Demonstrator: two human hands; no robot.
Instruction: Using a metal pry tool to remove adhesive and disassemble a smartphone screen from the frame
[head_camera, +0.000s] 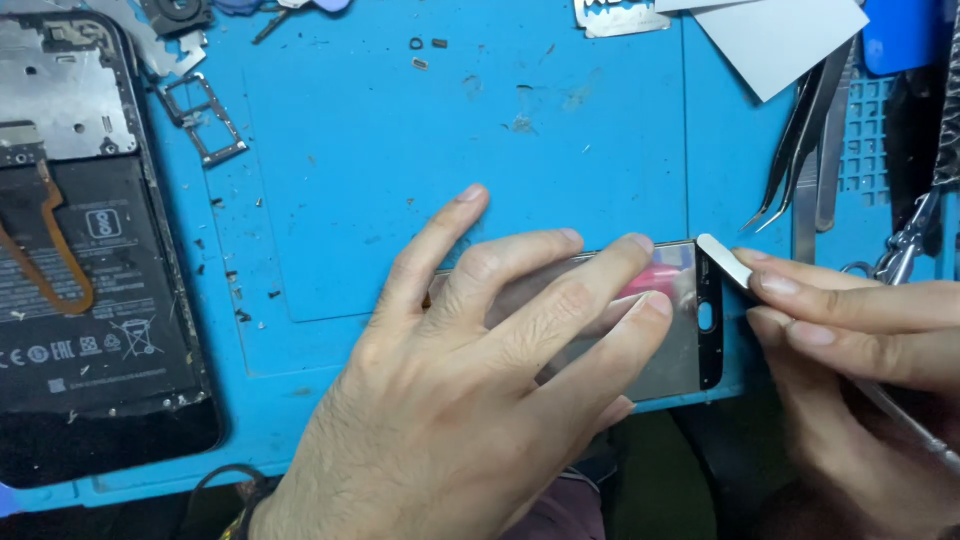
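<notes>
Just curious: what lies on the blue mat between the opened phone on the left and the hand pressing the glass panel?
Head view: only bare blue mat with small dark specks between opened phone and left hand.

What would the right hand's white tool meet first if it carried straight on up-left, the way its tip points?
Probably the top corner of the phone screen panel, where the right hand's white tool already seems to touch.

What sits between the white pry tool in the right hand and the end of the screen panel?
Nothing visible. The white pry tool tip already meets the top edge of the screen panel, pinched by the right hand; the left hand presses the panel flat.
</notes>
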